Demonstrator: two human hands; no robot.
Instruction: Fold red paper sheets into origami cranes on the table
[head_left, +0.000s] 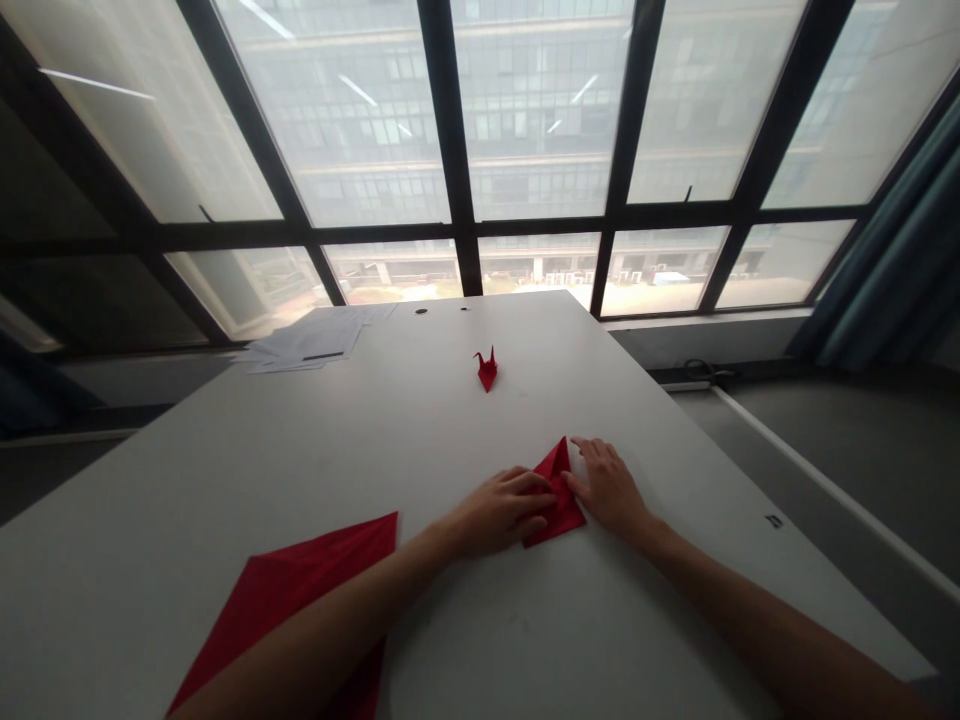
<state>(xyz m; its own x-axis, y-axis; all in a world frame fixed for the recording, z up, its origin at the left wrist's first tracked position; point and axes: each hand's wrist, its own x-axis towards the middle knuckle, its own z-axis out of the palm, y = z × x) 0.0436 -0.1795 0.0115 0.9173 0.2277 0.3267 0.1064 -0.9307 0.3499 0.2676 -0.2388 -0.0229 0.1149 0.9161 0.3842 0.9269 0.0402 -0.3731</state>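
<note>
A small folded red paper [561,515] lies on the white table [450,440], with a raised flap pointing toward the window. My left hand [501,512] rests on its left part, fingers spread and lying flat. At the paper's right edge is my right hand [606,488], its fingers apart and the thumb touching the paper. A red paper crane [487,371] stands farther back near the table's middle. Under my left forearm, a larger red sheet [300,590] is partly covered.
White paper sheets [300,340] with a dark pen [324,356] on them lie at the back left. Windows [540,110] rise behind the table, and a blue curtain [885,260] hangs at right. The table's right edge runs beyond my right forearm.
</note>
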